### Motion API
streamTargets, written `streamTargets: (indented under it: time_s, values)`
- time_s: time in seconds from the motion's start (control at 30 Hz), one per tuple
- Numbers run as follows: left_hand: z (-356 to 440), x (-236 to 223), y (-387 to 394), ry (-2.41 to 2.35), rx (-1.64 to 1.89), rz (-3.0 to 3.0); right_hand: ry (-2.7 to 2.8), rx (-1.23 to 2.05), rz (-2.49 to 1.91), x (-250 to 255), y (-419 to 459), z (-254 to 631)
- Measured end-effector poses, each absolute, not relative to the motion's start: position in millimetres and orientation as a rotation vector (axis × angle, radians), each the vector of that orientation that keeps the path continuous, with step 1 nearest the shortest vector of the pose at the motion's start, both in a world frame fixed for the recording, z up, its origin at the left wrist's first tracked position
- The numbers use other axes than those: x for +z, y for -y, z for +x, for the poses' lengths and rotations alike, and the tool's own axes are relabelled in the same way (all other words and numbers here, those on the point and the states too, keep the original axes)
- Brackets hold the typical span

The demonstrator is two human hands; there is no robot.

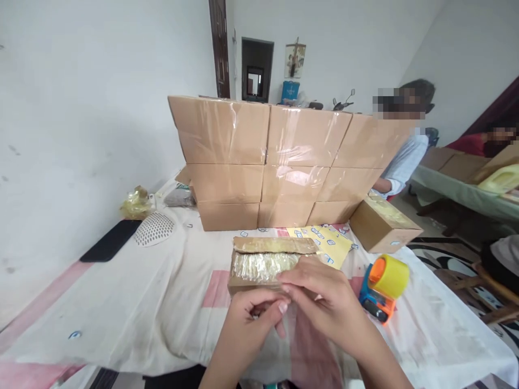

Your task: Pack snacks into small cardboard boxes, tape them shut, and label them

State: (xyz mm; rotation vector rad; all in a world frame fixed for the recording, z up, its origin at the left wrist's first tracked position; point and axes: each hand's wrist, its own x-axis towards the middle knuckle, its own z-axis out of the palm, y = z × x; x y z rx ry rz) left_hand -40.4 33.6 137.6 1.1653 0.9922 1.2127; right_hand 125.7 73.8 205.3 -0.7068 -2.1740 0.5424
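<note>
A small cardboard box (259,265) lies on the cloth-covered table (121,313) right in front of me, its top covered with clear tape or plastic. My left hand (247,324) is closed in a pinch at the box's near edge, fingers curled on a thin clear film. My right hand (324,305) lies over the box's near right corner, fingers pressed together against the same film and touching my left fingertips. What exactly the fingers pinch is hard to make out.
A wall of taped cardboard boxes (263,162) stands stacked behind. One loose box (383,224) lies at right, a tape dispenser (383,289) beside my right hand, yellow sheet (324,243), white mesh item (154,229), black phone-like slab (110,241). A seated person (405,156) is behind the stack.
</note>
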Motion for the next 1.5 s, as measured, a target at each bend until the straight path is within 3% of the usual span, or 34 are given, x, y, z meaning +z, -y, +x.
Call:
streamTargets:
  time_s: [0.53, 0.7, 0.93, 1.27, 1.5]
  values:
    - [-68, 135, -13, -0.939, 1.05, 1.016, 2.067, 0.696, -0.822, 223, -108, 95]
    - [-78, 122, -21, -1.183, 1.412, 0.974, 1.985, 0.727, -0.935, 234, -122, 98]
    - [-88, 98, -31, -1.39, 2.017, 1.269, 1.959, 1.459, -1.015, 233, -138, 84]
    - [-83, 87, -47, -1.405, 1.997, 1.943, 1.953, 1.249, -1.201, 199, -169, 61]
    - [-86, 80, -49, -1.5, 1.881, 1.954, 2.003, 1.239, -1.165, 188, -172, 60]
